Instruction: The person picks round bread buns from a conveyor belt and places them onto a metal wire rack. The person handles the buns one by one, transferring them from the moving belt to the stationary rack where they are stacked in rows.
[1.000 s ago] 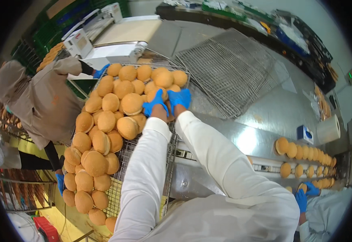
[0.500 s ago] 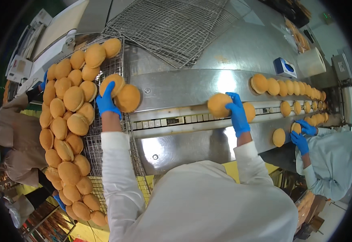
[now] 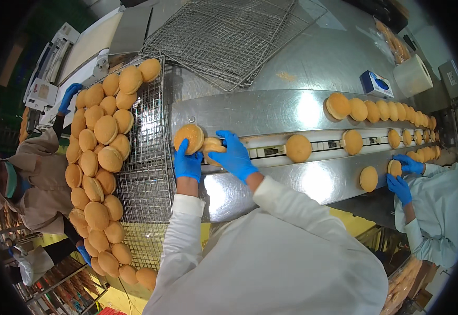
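Observation:
My left hand (image 3: 188,164), in a blue glove, is closed around a round golden bun (image 3: 189,137) at the left end of the conveyor. Right beside it, my right hand (image 3: 234,153), also gloved in blue, grips a second bun (image 3: 213,149) from its right side, and the two buns nearly touch. Farther right on the narrow conveyor belt (image 3: 320,145) lie a bun (image 3: 298,148) and another one (image 3: 352,142), with several more beyond. A wire rack (image 3: 147,157) to my left carries a heap of similar buns (image 3: 97,215).
Stacked wire racks (image 3: 218,42) lie on the steel table at the back. A row of buns (image 3: 358,109) lines the far ledge, near a blue-and-white box (image 3: 376,84). A co-worker's gloved hands (image 3: 404,178) handle a bun at right; another person (image 3: 34,178) stands left.
My left hand has carried buns rightward from the rack to the conveyor. My right hand has released a bun onto the belt and moved left to another. Buns on the belt have shifted right.

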The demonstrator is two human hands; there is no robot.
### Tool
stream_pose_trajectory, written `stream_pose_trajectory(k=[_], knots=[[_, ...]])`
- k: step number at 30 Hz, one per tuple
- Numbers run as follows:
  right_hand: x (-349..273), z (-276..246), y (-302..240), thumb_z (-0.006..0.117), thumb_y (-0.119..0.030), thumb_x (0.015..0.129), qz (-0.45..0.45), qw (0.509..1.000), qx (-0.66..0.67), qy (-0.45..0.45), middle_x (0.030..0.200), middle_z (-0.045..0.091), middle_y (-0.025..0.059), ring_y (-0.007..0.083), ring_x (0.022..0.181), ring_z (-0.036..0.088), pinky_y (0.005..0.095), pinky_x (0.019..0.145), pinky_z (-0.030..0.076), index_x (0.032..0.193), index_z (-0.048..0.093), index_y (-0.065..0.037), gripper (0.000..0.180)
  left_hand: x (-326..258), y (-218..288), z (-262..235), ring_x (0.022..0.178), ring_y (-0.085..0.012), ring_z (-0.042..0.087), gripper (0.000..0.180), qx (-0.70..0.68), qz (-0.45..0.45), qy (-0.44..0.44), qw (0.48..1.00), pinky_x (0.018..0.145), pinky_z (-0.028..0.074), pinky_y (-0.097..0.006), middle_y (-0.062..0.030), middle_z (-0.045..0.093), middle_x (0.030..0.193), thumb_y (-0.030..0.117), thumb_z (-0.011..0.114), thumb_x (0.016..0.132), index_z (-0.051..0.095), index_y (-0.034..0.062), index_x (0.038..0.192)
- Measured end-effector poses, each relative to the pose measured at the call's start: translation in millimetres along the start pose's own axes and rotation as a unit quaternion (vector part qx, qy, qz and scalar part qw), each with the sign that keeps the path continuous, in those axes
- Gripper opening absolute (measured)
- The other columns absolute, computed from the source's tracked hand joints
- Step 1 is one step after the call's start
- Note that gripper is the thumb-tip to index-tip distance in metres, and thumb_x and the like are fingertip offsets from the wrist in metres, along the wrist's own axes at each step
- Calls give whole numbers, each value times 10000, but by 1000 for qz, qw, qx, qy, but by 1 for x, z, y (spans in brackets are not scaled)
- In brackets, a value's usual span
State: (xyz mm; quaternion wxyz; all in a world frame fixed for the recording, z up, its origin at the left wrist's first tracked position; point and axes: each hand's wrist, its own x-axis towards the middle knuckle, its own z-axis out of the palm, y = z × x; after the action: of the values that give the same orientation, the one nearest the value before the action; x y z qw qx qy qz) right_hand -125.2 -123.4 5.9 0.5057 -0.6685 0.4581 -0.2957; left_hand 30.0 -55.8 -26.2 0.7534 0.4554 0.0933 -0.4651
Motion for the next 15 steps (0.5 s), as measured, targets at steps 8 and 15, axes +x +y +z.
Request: stream_pose_trajectory(k=[8,15], knots=[[-10,-67,21,839,-163,659,-62,992,-76,83,1037,562,154,337,921,551,439,854,455,1034,597,-90,453,-31,-14,9,1119,-247,591,556,67,14,-97,993,849,524,-380,-102,578,1250,127,734,842,480,123,1336],[-68,-200,37,820,-187,699,-77,913,-351,191,1046,575,121,332,958,539,422,864,451,1110,613,-98,469,-39,-49,14,1026,-235,609,696,444,80,-210,868,888,524,-353,-130,555,1252,85,780,787,429,93,1388]])
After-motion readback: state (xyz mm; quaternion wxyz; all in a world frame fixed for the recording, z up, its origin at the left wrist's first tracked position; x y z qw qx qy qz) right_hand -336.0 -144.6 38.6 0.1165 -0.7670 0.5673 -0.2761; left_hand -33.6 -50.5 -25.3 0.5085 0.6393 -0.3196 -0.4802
